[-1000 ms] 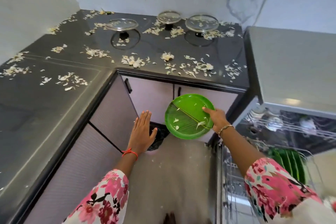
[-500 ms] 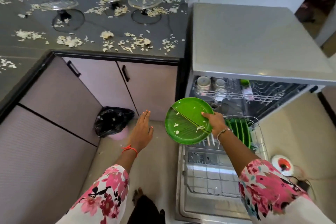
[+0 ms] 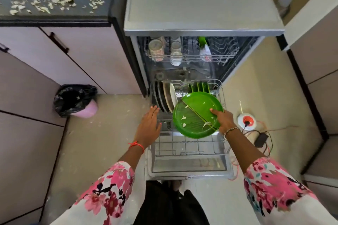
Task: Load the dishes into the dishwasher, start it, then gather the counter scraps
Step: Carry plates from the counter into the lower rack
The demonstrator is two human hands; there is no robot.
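While the green plate point(image 3: 195, 115) hangs over the pulled-out lower rack point(image 3: 182, 149) of the open dishwasher point(image 3: 201, 0), its face is tilted up toward the camera rather than standing on edge. It carries a few pale scraps point(image 3: 183, 118) and a dark line across its middle. The right hand point(image 3: 222, 120) pinches it at the right rim, thumb on the face and fingers behind, so the whole disc lies left of the grip and slightly ahead of it. Just beyond the plate's far edge stands a row of green plates point(image 3: 199, 86), upright in the right rear of the rack. I judge that the coming move turns on this: the held plate must be turned on edge and carried a little forward to join them. The right hand is the nearer one to those slots.

The left hand point(image 3: 149, 126) is flat with straight fingers and holds nothing, near the rack's left edge and just before the dark and white plates point(image 3: 164, 97). Whether it touches the wire is hard to tell.

A second ago the plate was held before the cupboard doors below the scrap-strewn counter point(image 3: 54, 0), with the left hand by the lined bin point(image 3: 76, 100). Since then both hands have swung right to the rack, the pinch on the rim looks unchanged, and the plate has come down closer to the rack.
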